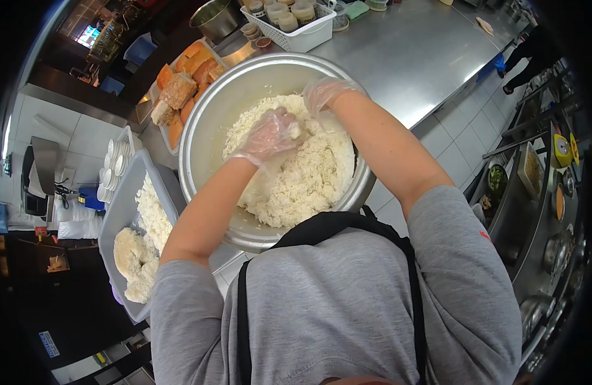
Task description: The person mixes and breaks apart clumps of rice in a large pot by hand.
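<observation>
Cooked white rice (289, 196) fills much of a large round metal pot (203, 154) in front of me. My left hand (273, 136), in a clear plastic glove, is over the rice with its fingers curled round a small clump of it. My right hand (327, 96), gloved the same way, reaches into the pot at its far right side, against the rice. The glove and wrist hide most of the right fingers, so their grip does not show.
Left of the pot stands a grey bin (156, 172) with more rice in it. Beyond it a tray holds orange and brown chunks (180, 90). A white basket (309, 40) of jars sits on the steel counter (399, 58). Another person (533, 54) is at far right.
</observation>
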Motion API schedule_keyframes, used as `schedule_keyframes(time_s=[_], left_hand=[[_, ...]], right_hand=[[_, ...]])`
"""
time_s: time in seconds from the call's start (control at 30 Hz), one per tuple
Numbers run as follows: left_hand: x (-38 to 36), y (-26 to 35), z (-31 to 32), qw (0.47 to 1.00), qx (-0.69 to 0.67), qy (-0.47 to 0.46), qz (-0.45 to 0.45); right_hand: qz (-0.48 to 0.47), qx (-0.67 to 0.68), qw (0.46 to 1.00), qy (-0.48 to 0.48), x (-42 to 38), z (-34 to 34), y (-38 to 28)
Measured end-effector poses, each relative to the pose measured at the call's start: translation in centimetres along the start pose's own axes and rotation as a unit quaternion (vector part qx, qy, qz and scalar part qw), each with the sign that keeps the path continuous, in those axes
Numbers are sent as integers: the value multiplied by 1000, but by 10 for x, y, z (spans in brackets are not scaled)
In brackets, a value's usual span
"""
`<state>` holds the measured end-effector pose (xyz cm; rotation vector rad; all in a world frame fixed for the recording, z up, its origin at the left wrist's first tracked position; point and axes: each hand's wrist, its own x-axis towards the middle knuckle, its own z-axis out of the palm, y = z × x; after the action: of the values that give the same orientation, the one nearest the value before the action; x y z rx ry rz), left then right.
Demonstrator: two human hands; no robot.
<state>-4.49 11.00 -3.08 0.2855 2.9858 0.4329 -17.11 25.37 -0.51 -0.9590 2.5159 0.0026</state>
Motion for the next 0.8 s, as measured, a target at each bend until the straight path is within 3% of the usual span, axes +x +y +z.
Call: schedule_keyframes(time_s=[0.07,0.17,0.23,0.27,0.33,0.47,0.53,0.57,0.63,0.73,0.8], left_hand=[[-9,-17,1,1000,11,9,9],[-10,-34,-8,998,28,-47,31],[-9,-23,-38,985,57,-160,36],[-4,-13,-50,985,57,-160,36],[9,11,-66,987,-8,-142,-75],[28,-4,-20,997,26,-75,13],[41,-13,-8,993,-7,-100,-65],[48,-20,-5,993,-8,-100,-63],[48,-40,-1,977,-101,-149,-112],[23,-52,-10,985,-19,-139,-104],[5,-52,-24,983,-60,-95,-144]], right_hand=[[-14,7,1000,13,-4,-3,-2],[-64,-51,996,26,-14,-8,-5],[-77,-53,995,36,-12,-6,-3],[-89,-54,993,46,-10,-4,-3],[-84,-32,994,53,-2,-1,-2],[-41,37,997,59,-4,-1,-5],[-52,28,996,61,-1,0,-5],[-62,20,996,64,-1,0,-3],[-59,20,996,60,-7,-2,-3],[-91,-32,993,72,1,3,-5],[-126,-84,985,85,1,1,-10]])
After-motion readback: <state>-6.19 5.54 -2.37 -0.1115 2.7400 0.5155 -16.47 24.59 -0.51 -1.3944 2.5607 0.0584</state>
